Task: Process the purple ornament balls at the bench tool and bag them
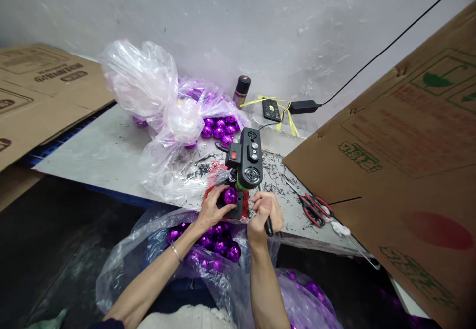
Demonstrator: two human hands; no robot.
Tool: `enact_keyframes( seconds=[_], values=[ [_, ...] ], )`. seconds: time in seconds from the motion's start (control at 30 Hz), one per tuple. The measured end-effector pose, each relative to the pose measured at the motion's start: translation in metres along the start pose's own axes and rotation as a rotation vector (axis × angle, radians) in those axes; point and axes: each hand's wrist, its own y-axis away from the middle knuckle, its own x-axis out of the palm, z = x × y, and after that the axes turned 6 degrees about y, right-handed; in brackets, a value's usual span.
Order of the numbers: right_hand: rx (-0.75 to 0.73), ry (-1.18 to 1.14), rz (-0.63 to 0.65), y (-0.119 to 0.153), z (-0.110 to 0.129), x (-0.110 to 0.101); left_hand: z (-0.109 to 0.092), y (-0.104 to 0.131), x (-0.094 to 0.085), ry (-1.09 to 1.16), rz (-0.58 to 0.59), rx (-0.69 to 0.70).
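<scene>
A small black bench drill (251, 158) stands on the grey table. In front of its column, my left hand (211, 210) grips a shiny purple ball (230, 195) between thumb and fingers, at the black base (235, 212). A silver bracelet is on that wrist. My right hand (263, 220) is wrapped round the black lever handle (268, 227) at the machine's right side. More purple balls (219, 244) lie in a clear plastic bag below the table edge, close under my hands.
Behind the machine are bagged purple balls (219, 127), a spray can (242, 88) and a black power adapter (303, 107). Red-handled scissors (316, 210) lie at the right, beside a large cardboard box (394, 170). Flattened cardboard (48, 91) is at the left. Black shavings cover the table.
</scene>
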Motion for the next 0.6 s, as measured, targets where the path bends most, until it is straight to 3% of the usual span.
enact_keyframes(
  seconds=[0.13,0.23,0.33,0.47,0.53,0.6],
  values=[
    [-0.006,-0.019,0.012,-0.007,0.008,-0.003,-0.001,0.032,-0.029,0.030,0.115,0.036],
    [-0.031,-0.022,-0.006,0.002,0.002,0.000,-0.001,0.019,-0.049,0.013,0.119,0.064],
    [-0.029,-0.017,-0.027,0.011,-0.002,0.002,0.000,-0.053,-0.055,-0.006,-0.007,0.008],
    [-0.025,0.010,-0.020,0.012,-0.001,0.002,0.006,-0.178,-0.038,-0.061,-0.082,-0.125],
    [-0.028,0.026,-0.015,0.012,0.000,0.001,0.009,-0.219,-0.024,-0.090,-0.072,-0.198],
    [-0.033,0.044,-0.015,0.011,0.002,0.001,0.009,-0.241,-0.012,-0.154,-0.032,-0.330]
  ],
)
